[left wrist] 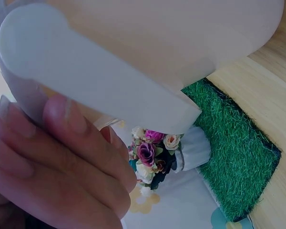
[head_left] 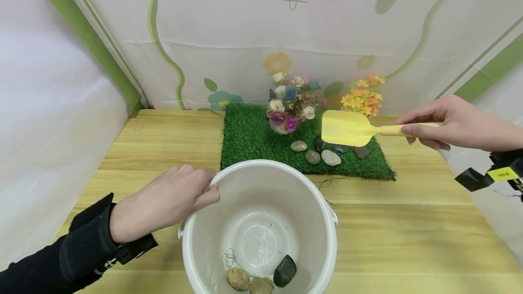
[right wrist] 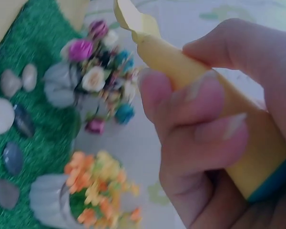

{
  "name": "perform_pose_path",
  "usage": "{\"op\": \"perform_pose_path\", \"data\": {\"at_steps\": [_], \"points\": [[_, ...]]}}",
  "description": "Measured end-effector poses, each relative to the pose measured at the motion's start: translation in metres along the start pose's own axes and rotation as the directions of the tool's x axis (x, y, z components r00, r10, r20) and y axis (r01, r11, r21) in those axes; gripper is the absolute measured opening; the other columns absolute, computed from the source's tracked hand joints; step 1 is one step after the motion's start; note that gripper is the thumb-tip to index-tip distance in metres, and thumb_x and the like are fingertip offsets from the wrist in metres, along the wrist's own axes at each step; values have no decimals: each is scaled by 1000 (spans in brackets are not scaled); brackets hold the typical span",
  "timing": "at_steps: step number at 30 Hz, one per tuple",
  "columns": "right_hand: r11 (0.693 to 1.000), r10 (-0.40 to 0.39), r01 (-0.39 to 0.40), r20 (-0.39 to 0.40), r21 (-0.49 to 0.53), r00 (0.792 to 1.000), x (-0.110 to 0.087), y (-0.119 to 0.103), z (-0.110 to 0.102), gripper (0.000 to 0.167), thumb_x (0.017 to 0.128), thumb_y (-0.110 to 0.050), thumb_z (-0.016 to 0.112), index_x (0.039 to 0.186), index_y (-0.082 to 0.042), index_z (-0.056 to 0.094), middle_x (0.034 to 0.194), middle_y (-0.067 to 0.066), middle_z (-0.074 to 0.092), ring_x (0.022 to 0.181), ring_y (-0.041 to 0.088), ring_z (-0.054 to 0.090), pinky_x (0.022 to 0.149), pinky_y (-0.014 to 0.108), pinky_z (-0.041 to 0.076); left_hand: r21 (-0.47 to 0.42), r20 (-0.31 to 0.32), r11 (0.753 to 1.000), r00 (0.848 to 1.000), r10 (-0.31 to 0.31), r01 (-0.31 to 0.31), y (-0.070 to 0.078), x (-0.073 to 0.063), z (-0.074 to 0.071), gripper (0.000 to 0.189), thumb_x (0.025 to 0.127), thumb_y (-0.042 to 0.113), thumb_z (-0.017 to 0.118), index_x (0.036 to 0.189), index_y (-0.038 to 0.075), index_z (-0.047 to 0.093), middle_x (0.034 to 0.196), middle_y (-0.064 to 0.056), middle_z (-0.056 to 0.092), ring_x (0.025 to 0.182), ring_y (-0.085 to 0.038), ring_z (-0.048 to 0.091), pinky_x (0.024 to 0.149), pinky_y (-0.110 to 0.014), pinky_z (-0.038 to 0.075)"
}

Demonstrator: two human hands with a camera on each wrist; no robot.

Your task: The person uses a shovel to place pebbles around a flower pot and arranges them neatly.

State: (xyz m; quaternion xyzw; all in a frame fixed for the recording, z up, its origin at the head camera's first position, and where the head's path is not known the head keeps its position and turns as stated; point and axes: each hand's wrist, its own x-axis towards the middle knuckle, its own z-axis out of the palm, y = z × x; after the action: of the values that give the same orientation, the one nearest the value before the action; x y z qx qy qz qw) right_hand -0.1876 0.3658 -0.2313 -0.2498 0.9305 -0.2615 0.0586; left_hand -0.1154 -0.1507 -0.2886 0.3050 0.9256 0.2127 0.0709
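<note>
In the head view my left hand [head_left: 171,194] grips the rim of a white bucket [head_left: 261,163], thumb on the inner side. Two tan stones [head_left: 238,279] and one dark stone [head_left: 285,271] lie at the bottom of the bucket. My right hand [head_left: 453,124] holds a yellow toy shovel [head_left: 347,128] by its handle, the blade raised over the artificial grass mat [head_left: 245,139]. In the right wrist view fingers and thumb wrap the yellow handle [right wrist: 181,67]. Several stones, among them a white one [head_left: 330,158], lie on the mat below the blade; the blade shows no stone on it.
On the mat's back part stand a pot of mixed artificial flowers [head_left: 288,103] and a pot of orange and yellow flowers [head_left: 363,96]. A patterned white curtain [head_left: 245,22] closes off the wooden table [head_left: 408,221] at the back and sides.
</note>
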Motion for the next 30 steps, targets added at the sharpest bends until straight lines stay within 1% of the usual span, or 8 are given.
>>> {"op": "perform_pose_path", "data": {"at_steps": [5,10,12,18,20,22,26,30], "points": [[1000,-3,3,11,-12,1000,6,-20,-3,24,101,-5,61,119,-15,73,68,2,59,47,18,47,49,31,40,-7,-7,1000,1000,4,-4,-1,0,0,26,98,17,54,72,17,49,57,10,38,46,-1,47,42,-25,35],[996,16,-18,23,86,1000,7,-19,4,22,104,-7,56,119,-11,71,64,6,55,49,21,48,48,34,39,-10,-4,1000,1000,6,-6,-1,0,0,27,98,18,54,72,17,49,57,10,39,46,0,47,42,-25,36],[992,29,-31,23,121,999,6,-14,12,21,106,-9,54,119,-9,70,66,7,56,51,22,48,48,35,40,-10,-1,1000,1000,3,-3,-1,1,1,27,98,18,54,72,18,49,57,10,39,46,0,47,42,-25,36],[990,34,-38,30,138,999,3,8,40,20,107,-13,51,118,-6,66,69,7,57,52,22,47,51,35,41,-6,-17,1000,1000,21,-21,-3,1,1,28,99,20,54,72,18,49,58,10,40,47,-1,46,42,-26,35],[988,38,-41,20,149,999,3,16,49,19,107,-13,51,116,-5,66,68,6,56,51,22,47,49,35,41,-7,-24,999,999,31,-31,-4,1,1,27,99,20,54,72,18,49,58,10,39,47,0,46,42,-26,35],[985,44,-45,10,164,999,2,25,58,19,108,-13,50,117,-4,65,72,7,57,51,23,48,50,36,42,-9,-24,1000,999,28,-29,-4,0,1,28,99,20,54,72,18,49,58,10,40,47,0,46,42,-25,35],[979,99,-91,-36,183,994,1,41,77,22,109,-17,47,115,-2,62,78,9,60,53,24,52,50,35,45,-22,-22,1000,1000,19,-20,-4,1,2,28,99,19,54,72,18,50,58,10,40,47,0,47,43,-25,37],[965,196,-181,-65,188,978,-1,53,99,31,110,-21,44,120,5,60,80,11,62,57,26,57,51,35,50,-20,-27,1000,1000,5,-6,-5,0,3,28,101,21,53,73,19,50,57,10,41,48,-1,47,45,-26,38]]}}
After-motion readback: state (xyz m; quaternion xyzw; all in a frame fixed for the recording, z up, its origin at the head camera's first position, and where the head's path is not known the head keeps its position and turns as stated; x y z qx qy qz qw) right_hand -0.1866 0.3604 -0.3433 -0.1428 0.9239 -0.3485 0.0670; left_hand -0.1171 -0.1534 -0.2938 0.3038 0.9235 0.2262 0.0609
